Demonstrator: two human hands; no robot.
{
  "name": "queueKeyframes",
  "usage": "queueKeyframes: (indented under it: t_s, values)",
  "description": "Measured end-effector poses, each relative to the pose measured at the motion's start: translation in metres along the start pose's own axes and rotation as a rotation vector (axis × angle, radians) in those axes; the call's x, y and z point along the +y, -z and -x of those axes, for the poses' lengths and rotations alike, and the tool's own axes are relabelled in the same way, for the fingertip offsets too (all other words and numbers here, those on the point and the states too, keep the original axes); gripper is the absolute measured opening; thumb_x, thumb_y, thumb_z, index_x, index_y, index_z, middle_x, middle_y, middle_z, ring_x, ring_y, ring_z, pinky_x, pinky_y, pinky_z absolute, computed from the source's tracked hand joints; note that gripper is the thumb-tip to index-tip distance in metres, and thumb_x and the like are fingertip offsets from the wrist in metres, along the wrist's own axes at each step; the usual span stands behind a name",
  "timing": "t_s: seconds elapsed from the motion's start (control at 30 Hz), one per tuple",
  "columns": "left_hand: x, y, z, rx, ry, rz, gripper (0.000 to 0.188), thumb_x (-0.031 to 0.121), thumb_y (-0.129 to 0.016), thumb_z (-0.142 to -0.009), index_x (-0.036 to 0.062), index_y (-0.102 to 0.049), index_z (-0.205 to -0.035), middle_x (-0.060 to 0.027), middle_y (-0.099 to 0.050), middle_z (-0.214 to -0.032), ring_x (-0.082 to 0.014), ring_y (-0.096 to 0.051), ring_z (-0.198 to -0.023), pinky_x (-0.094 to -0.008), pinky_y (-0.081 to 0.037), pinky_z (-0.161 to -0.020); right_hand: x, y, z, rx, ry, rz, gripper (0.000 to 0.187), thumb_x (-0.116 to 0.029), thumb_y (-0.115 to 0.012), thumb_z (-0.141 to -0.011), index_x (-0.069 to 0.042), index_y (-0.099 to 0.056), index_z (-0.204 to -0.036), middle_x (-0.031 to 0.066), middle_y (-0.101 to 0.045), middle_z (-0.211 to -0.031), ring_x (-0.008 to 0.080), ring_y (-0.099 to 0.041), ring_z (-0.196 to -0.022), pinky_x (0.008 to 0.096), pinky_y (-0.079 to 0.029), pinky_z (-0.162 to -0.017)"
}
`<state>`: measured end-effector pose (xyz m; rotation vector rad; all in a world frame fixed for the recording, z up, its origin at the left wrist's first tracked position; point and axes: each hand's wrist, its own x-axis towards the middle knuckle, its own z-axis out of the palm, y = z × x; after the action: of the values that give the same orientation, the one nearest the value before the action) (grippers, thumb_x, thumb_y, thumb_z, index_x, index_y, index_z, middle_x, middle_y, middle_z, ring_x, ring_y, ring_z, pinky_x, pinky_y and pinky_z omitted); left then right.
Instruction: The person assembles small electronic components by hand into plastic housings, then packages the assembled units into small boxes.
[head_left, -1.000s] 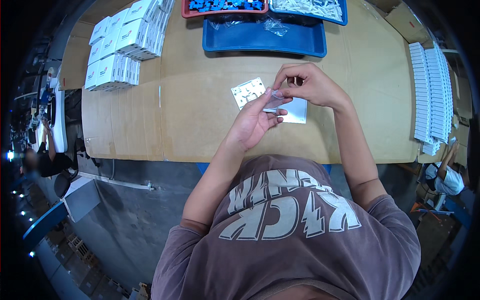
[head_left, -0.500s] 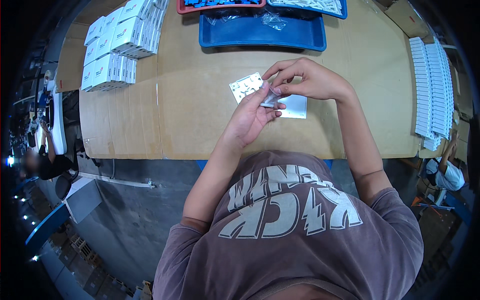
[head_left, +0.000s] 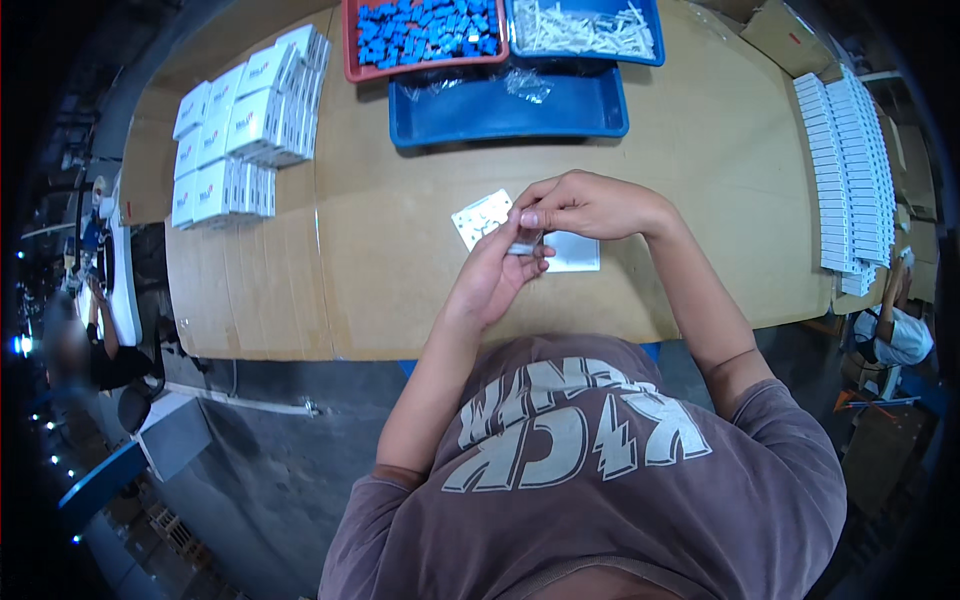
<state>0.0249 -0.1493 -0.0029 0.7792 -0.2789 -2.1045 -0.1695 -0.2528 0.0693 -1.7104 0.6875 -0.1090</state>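
My left hand (head_left: 495, 270) is closed on a small clear plastic bag (head_left: 525, 244) with something whitish inside. My right hand (head_left: 590, 205) reaches across from the right, its thumb and fingertips pinching the bag's upper end. Fingers hide most of the bag. Just beyond my left hand lies a white card (head_left: 482, 216) with dark printed-looking marks, partly covered by the fingers. A plain white rectangular box or sheet (head_left: 577, 254) lies on the cardboard below my right hand.
Ahead stand an empty-looking blue tray (head_left: 510, 110), a red tray (head_left: 350, 55) of blue pieces and a blue tray (head_left: 640, 58) of white pieces. White boxes (head_left: 225, 140) are stacked left; more (head_left: 850, 180) at right. Other people sit at both sides.
My view has tilted, so the table sits lower and more of the far trays shows. My right fingers have closed in on the bag's top near my left thumb.
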Motion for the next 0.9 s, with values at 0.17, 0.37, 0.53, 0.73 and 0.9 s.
queueKeyframes:
  t_s: [0.17, 0.37, 0.53, 0.73, 0.9]
  values:
    - [0.005, -0.001, 0.001, 0.055, 0.019, 0.010, 0.054, 0.048, -0.045, -0.112, 0.0031, -0.059, -0.138, -0.0094, -0.070, -0.119, -0.0150, -0.066, -0.094, -0.0306, -0.055, -0.084, 0.026, 0.058, -0.004, 0.284, 0.133, 0.022, 0.028, -0.026, -0.066, -0.104, -0.001, -0.075, -0.114, 0.0090, -0.076, -0.114, 0.0150, -0.068, -0.098, 0.0334, -0.054, -0.088]
    - [0.004, -0.003, 0.003, -0.006, 0.007, 0.055, 0.055, 0.047, -0.045, -0.112, 0.0019, -0.057, -0.141, -0.0089, -0.070, -0.116, -0.0158, -0.065, -0.094, -0.0315, -0.055, -0.086, 0.070, 0.149, -0.010, 1.126, -0.049, 0.538, 0.020, -0.019, -0.067, -0.096, -0.009, -0.076, -0.111, 0.0120, -0.074, -0.110, 0.0316, -0.069, -0.097, 0.0411, -0.056, -0.086]
    - [0.003, 0.000, 0.006, -0.023, 0.013, 0.084, 0.052, 0.042, -0.044, -0.113, 0.0002, -0.055, -0.142, -0.0106, -0.070, -0.118, -0.0184, -0.065, -0.093, -0.0327, -0.056, -0.084, 0.081, 0.179, -0.019, 1.113, -0.236, 0.767, 0.019, -0.018, -0.063, -0.096, -0.010, -0.075, -0.108, 0.0111, -0.071, -0.112, 0.0339, -0.069, -0.103, 0.0457, -0.056, -0.089]
    - [0.005, -0.005, 0.009, -0.006, 0.011, 0.081, 0.052, 0.042, -0.044, -0.113, -0.0003, -0.055, -0.142, -0.0112, -0.070, -0.119, -0.0186, -0.065, -0.093, -0.0328, -0.056, -0.084, 0.086, 0.190, -0.029, 1.047, -0.298, 0.814, 0.016, -0.018, -0.064, -0.095, -0.010, -0.075, -0.104, 0.0117, -0.068, -0.112, 0.0339, -0.067, -0.106, 0.0467, -0.054, -0.091]
    - [0.007, -0.006, 0.007, -0.054, -0.011, 0.104, 0.054, 0.044, -0.045, -0.111, -0.0002, -0.055, -0.142, -0.0110, -0.070, -0.120, -0.0171, -0.066, -0.094, -0.0319, -0.056, -0.086, 0.096, 0.198, -0.035, 1.022, -0.316, 0.822, 0.017, -0.018, -0.065, -0.096, -0.007, -0.072, -0.107, 0.0138, -0.066, -0.113, 0.0359, -0.065, -0.108, 0.0475, -0.053, -0.092]
